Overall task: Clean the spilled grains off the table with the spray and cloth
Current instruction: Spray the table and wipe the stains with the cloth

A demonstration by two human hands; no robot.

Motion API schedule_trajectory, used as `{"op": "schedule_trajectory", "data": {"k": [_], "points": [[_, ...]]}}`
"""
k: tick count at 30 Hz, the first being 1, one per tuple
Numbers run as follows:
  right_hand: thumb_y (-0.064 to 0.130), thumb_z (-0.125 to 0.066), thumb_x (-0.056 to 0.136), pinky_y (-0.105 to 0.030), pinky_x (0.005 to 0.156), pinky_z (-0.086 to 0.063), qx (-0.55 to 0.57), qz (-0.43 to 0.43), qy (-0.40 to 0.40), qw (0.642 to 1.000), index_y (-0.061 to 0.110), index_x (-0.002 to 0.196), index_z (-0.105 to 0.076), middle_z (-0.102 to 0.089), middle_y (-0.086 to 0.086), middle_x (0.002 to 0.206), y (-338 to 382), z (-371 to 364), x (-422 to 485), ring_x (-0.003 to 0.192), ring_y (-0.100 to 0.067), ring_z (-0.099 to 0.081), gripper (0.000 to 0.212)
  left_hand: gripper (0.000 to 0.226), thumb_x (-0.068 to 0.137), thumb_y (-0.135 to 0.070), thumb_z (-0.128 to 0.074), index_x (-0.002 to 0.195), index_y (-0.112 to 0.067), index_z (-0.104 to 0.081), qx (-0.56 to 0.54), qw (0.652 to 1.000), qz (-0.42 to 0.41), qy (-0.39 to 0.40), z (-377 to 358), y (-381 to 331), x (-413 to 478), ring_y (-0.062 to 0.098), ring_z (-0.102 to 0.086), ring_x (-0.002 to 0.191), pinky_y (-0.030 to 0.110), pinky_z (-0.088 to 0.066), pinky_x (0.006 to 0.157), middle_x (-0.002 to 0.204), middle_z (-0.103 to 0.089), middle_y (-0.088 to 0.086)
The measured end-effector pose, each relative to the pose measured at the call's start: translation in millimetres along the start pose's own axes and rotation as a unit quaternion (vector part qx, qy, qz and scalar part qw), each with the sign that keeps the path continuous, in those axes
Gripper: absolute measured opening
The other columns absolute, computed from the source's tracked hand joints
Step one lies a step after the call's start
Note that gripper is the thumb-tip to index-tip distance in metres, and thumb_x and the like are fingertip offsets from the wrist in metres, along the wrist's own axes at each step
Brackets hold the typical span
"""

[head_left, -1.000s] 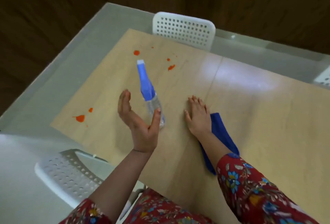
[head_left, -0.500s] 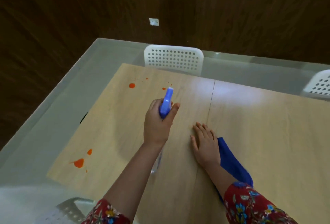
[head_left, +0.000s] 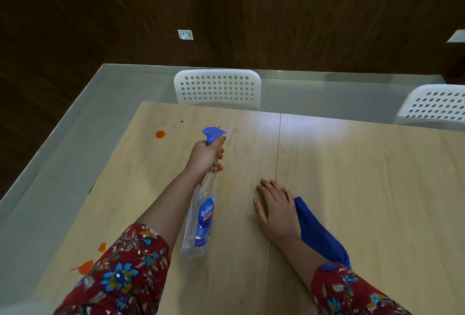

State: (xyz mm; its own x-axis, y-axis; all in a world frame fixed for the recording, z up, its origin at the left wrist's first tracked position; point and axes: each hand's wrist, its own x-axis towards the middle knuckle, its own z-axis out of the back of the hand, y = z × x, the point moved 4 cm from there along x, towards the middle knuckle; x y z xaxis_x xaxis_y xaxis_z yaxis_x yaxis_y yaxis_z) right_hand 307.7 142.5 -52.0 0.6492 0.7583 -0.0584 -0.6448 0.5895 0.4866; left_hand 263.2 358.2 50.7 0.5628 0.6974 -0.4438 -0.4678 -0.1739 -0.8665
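A dark wood-panelled wall backs a pale worktop, with a white perforated chair pushed in at its far edge. The left hand is closed round the neck of the spray bottle. The bottle is tipped forward so its blue nozzle points toward 12 o'clock and its clear body trails back toward the person. Whether the base touches the worktop cannot be told.

The spilled grains lie in an orange blot at about 10 o'clock from the nozzle, with small flecks just beyond it. A nearer patch sits at 8 o'clock, close to the left sleeve. The right hand lies flat and open on the worktop. The blue cloth is just beside it at 4 o'clock, touching the wrist and not gripped.

The step in hand looks like aiming the spray. As it stands, the nozzle points past the blot rather than at it. It would be best to swing the nozzle left toward 10 o'clock and lower it near the surface before squeezing. A short, gentle squeeze is safer, since a hard jet could scatter loose grains off the left edge. The right hand should take up the cloth, ready to gather the grains inward.
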Motion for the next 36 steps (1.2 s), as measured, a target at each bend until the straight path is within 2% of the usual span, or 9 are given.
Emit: {"op": "schedule_trajectory", "data": {"k": [3, 7, 11, 14, 21, 27, 33, 35, 36], "points": [[0.063, 0.002, 0.093, -0.035, 0.122, -0.003, 0.007, 0.004, 0.005, 1.000, 0.027, 0.149, -0.034, -0.023, 0.010, 0.159, -0.5, -0.4, 0.3, 0.148, -0.006, -0.009, 0.076, 0.041, 0.091, -0.049, -0.058, 0.087, -0.008, -0.060, 0.033, 0.999, -0.029, -0.011, 10.2, -6.6, 7.2, 0.020, -0.057, 0.048, 0.026, -0.046, 0.052, 0.083, -0.062, 0.006], [0.062, -0.009, 0.096, -0.035, 0.122, -0.002, 0.001, 0.003, 0.009, 1.000, 0.028, 0.150, -0.030, -0.020, 0.010, 0.161, -1.3, -0.4, 0.1, 0.149, -0.006, -0.006, 0.067, 0.037, 0.092, -0.051, -0.055, 0.083, -0.015, -0.058, 0.080, 0.995, -0.047, -0.033, 21.3, -11.1, 12.0, 0.021, -0.059, 0.052, 0.030, -0.048, 0.059, 0.079, -0.061, -0.001], [0.071, -0.009, 0.093, -0.041, 0.122, 0.004, -0.054, 0.012, 0.049, 0.997, 0.031, 0.155, 0.001, 0.014, 0.010, 0.162, 1.4, -4.6, 2.8, 0.148, -0.011, 0.017, 0.075, 0.039, 0.092, -0.050, -0.056, 0.082, -0.013, -0.058, 0.101, 0.992, -0.036, -0.063, 36.2, -5.2, 14.6, 0.021, -0.060, 0.052, 0.029, -0.049, 0.057, 0.077, -0.060, 0.004], [0.074, -0.009, 0.090, -0.043, 0.121, 0.007, -0.090, 0.010, 0.069, 0.994, 0.031, 0.153, 0.015, 0.025, 0.008, 0.159, 0.8, -7.7, 4.7, 0.146, -0.014, 0.025, 0.080, 0.038, 0.092, -0.051, -0.056, 0.090, -0.013, -0.059, 0.111, 0.989, -0.046, -0.080, 50.0, -1.8, 14.6, 0.022, -0.062, 0.055, 0.033, -0.050, 0.063, 0.084, -0.061, 0.004], [0.077, -0.005, 0.085, -0.045, 0.120, 0.009, -0.112, 0.006, 0.108, 0.988, 0.031, 0.151, 0.020, 0.030, 0.006, 0.158, 0.9, -6.6, 9.7, 0.145, -0.018, 0.028, 0.085, 0.047, 0.090, -0.054, -0.056, 0.094, -0.008, -0.059, 0.092, 0.982, -0.056, -0.154, 94.1, -4.4, 9.5, 0.022, -0.061, 0.050, 0.033, -0.050, 0.062, 0.080, -0.061, 0.004], [0.076, -0.012, 0.086, -0.043, 0.118, 0.013, -0.114, 0.003, 0.150, 0.982, 0.031, 0.150, 0.023, 0.034, 0.005, 0.156, 0.5, -4.4, 13.4, 0.144, -0.018, 0.029, 0.086, 0.038, 0.093, -0.052, -0.053, 0.094, -0.014, -0.060, 0.077, 0.967, -0.106, -0.218, 128.4, -11.5, -3.3, 0.021, -0.061, 0.049, 0.037, -0.051, 0.064, 0.081, -0.062, -0.003], [0.096, 0.016, 0.046, -0.047, 0.117, 0.013, -0.090, 0.010, 0.238, 0.967, 0.028, 0.148, 0.029, 0.042, 0.002, 0.150, 0.7, 2.2, 18.7, 0.141, -0.022, 0.034, 0.123, 0.049, 0.094, -0.052, -0.051, 0.093, -0.003, -0.059, 0.116, 0.950, -0.082, -0.277, 170.0, 0.0, -24.3, 0.024, -0.064, 0.054, 0.046, -0.055, 0.068, 0.080, -0.061, 0.010], [0.101, 0.006, 0.047, -0.048, 0.116, 0.014, -0.080, 0.007, 0.276, 0.958, 0.028, 0.147, 0.030, 0.044, 0.002, 0.148, 0.7, 5.0, 23.0, 0.140, -0.022, 0.036, 0.126, 0.049, 0.093, -0.052, -0.053, 0.091, -0.004, -0.059, 0.109, 0.950, -0.069, -0.284, 184.9, 5.5, -31.4, 0.025, -0.064, 0.054, 0.047, -0.056, 0.070, 0.078, -0.061, 0.010], [0.099, -0.006, 0.058, -0.048, 0.116, 0.014, -0.084, 0.007, 0.293, 0.952, 0.027, 0.147, 0.030, 0.044, 0.001, 0.149, 2.3, 6.6, 24.5, 0.140, -0.023, 0.036, 0.121, 0.049, 0.092, -0.052, -0.054, 0.091, -0.004, -0.059, 0.109, 0.950, -0.063, -0.285, 192.3, 7.7, -36.4, 0.026, -0.063, 0.054, 0.047, -0.056, 0.071, 0.079, -0.061, 0.011]]}}
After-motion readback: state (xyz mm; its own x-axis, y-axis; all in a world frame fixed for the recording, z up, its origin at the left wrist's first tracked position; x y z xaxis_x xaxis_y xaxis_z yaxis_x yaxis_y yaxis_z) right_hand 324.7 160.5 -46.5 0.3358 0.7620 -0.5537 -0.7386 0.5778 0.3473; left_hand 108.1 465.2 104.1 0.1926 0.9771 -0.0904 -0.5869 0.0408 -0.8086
